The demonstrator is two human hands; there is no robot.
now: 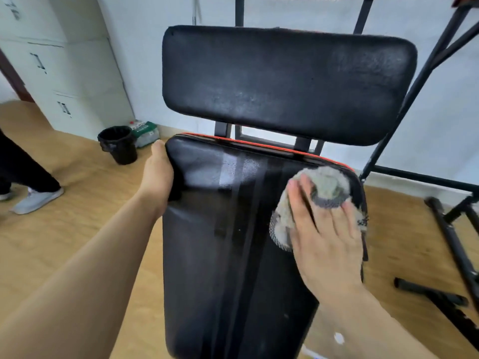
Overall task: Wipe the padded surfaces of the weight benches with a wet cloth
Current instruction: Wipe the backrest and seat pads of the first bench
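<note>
A black padded bench seat (228,242) with an orange-trimmed far edge runs from the bottom centre upward; wet streaks shine on it. Beyond it stands a wider black back pad (285,84), dull and dusty-looking. My right hand (324,229) presses a crumpled grey cloth (328,187) flat against the seat's upper right corner, fingers spread and straight. My left hand (158,177) grips the seat's upper left edge, with the fingers wrapped out of sight under the pad.
A black bin (118,143) and a pack of bottles (145,133) sit on the wooden floor at the left wall near white cabinets (59,73). Another person's leg and grey shoe (36,200) are at far left. Black frame tubes (451,242) stand right.
</note>
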